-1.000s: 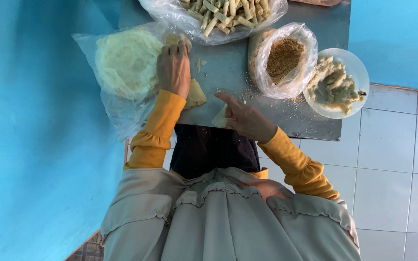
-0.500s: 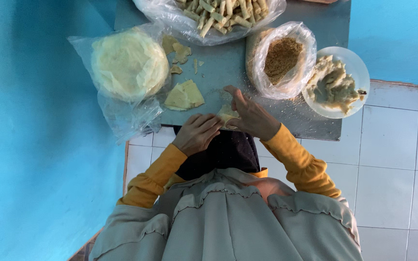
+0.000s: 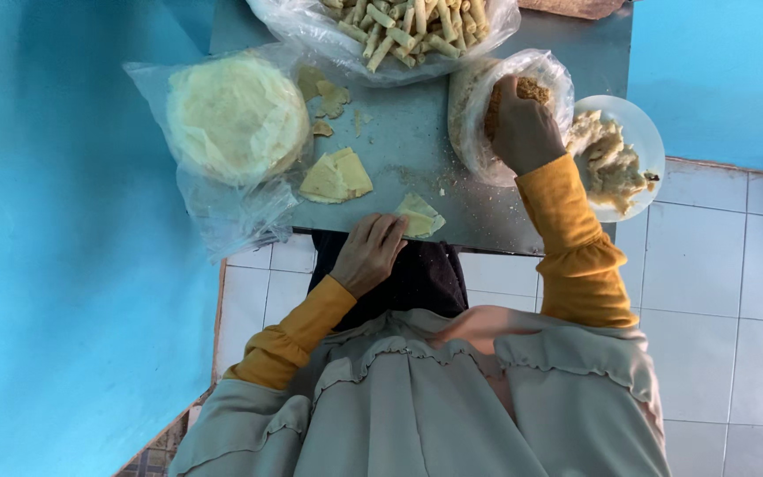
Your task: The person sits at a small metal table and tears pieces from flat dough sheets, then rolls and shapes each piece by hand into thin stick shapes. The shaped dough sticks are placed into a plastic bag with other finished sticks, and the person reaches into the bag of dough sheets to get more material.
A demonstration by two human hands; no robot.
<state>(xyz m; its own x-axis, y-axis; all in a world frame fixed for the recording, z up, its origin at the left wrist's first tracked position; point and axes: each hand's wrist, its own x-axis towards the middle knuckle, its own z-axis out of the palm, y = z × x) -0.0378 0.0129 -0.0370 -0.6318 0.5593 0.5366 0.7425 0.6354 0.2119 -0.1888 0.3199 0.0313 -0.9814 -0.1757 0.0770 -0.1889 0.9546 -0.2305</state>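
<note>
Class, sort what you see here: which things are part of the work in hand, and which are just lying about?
In use:
left hand on folded wrapper
right hand in bag of crumbs

Lying about:
wrapper stack
rolled sticks
bowl
folded sheets

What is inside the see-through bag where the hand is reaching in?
Brown crumbs fill the clear bag. The right hand is pushed into it, so its fingertips and the crumbs beneath them are hidden.

Bare tabletop (image 3: pixel 404 141) between bags (image 3: pixel 222 203)
</note>
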